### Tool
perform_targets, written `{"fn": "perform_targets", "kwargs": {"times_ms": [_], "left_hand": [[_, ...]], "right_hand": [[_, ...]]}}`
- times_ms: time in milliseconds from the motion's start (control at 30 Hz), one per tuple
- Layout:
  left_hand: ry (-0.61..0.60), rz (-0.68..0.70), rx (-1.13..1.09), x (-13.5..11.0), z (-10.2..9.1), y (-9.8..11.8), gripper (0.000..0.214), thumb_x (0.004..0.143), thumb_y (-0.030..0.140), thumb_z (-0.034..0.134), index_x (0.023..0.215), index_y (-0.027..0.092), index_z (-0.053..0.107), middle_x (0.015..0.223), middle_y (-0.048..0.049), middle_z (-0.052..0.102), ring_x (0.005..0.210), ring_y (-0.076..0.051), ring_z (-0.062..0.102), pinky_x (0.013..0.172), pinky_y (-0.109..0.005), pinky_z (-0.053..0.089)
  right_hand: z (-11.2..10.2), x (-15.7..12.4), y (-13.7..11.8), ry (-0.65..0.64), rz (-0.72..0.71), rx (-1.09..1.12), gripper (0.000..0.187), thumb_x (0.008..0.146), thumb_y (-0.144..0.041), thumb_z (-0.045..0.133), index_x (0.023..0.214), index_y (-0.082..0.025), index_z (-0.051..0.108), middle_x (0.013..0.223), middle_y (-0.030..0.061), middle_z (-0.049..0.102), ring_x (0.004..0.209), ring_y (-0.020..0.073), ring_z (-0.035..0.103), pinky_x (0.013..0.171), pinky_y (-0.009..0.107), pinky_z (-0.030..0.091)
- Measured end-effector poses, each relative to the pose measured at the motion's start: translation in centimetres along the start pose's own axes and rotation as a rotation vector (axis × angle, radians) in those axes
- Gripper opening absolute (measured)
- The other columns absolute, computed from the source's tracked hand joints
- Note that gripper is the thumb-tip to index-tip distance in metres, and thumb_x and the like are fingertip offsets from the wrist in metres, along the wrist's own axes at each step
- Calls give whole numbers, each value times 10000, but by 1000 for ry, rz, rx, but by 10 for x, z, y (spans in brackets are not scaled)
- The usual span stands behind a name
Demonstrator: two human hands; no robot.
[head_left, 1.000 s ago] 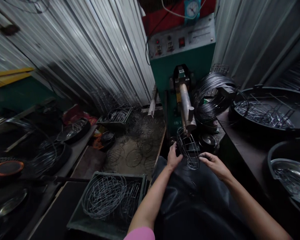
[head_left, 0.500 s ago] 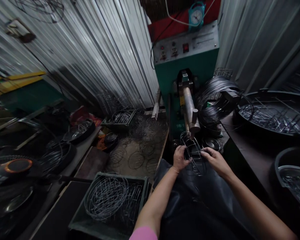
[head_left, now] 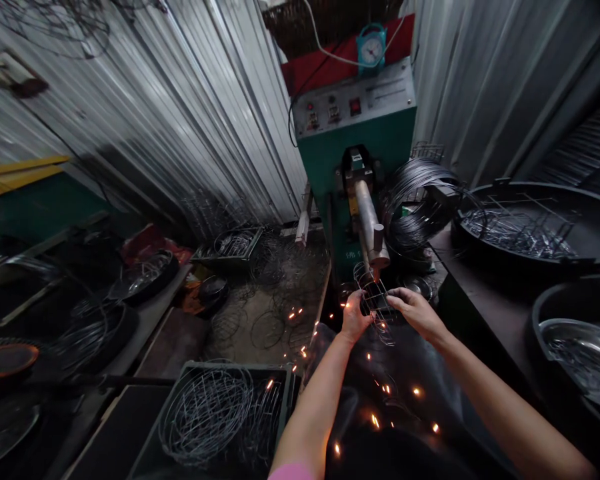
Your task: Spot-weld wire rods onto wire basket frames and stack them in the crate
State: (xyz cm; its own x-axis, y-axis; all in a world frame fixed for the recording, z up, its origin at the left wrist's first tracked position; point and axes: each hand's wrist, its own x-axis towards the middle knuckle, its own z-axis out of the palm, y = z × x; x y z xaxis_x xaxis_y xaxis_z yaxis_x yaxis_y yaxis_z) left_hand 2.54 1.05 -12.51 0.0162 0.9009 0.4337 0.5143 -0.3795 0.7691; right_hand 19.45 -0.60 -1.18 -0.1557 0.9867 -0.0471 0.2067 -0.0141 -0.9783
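Both my hands grip a small wire basket [head_left: 375,303] from its two sides. My left hand [head_left: 354,317] has its fingers closed on the left side of the wires. My right hand [head_left: 416,312] pinches the right side between thumb and fingers. The basket's far end touches or lies just under the tip of the welding machine's [head_left: 375,257] metal arm; exactly where they meet is too small to tell. Bright sparks [head_left: 386,389] scatter from there over the dark apron [head_left: 380,427] on my lap and to the left.
A crate [head_left: 190,370] of round wire grids stands at my lower left. Wire rings lie on the floor board. A coil of wire [head_left: 420,200] hangs right of the machine, beside a wide black pan [head_left: 590,233] of wire pieces. Nearer stands a tub [head_left: 537,327] holding a metal bowl.
Sparks have appeared around the basket and over the apron. The view has shifted slightly right. Both hands keep hold of the basket, which sits slightly differently under the machine's tip.
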Motion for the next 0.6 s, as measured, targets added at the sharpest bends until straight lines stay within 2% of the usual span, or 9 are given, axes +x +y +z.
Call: {"fn": "perform_targets", "kwargs": {"times_ms": [167, 400, 500, 600], "left_hand": [[-46, 4, -62, 2, -5, -5, 621, 571, 134, 731, 1144, 165, 494, 1125, -97, 552, 1053, -232, 540, 906, -401, 475], [-97, -140, -115, 14, -9, 4, 642, 539, 168, 781, 1121, 170, 508, 1081, -74, 579, 1016, -228, 564, 906, -407, 473], [-159, -184, -181, 13, -11, 7, 657, 531, 170, 783, 1128, 173, 509, 1066, -63, 587, 966, -210, 581, 873, -385, 492], [-156, -205, -200, 7, -11, 9, 653, 547, 181, 767, 1143, 168, 500, 1086, -66, 578, 957, -200, 578, 842, -368, 507]], "right_hand": [[-3, -4, 5, 10, 0, 6, 298, 680, -476, 577, 755, -190, 610, 693, 13, 611, 668, 167, 551, 635, 274, 443], [1, 17, -7, 34, -30, -16, 305, 655, -481, 574, 734, -188, 603, 692, 15, 612, 669, 172, 546, 633, 277, 429], [2, 16, -5, 40, -26, 17, 349, 642, -521, 592, 728, -183, 606, 722, 24, 620, 700, 174, 549, 651, 271, 424], [1, 9, 1, 31, 29, 86, 413, 646, -573, 600, 762, -176, 612, 715, 25, 616, 673, 165, 542, 610, 261, 416]]}}
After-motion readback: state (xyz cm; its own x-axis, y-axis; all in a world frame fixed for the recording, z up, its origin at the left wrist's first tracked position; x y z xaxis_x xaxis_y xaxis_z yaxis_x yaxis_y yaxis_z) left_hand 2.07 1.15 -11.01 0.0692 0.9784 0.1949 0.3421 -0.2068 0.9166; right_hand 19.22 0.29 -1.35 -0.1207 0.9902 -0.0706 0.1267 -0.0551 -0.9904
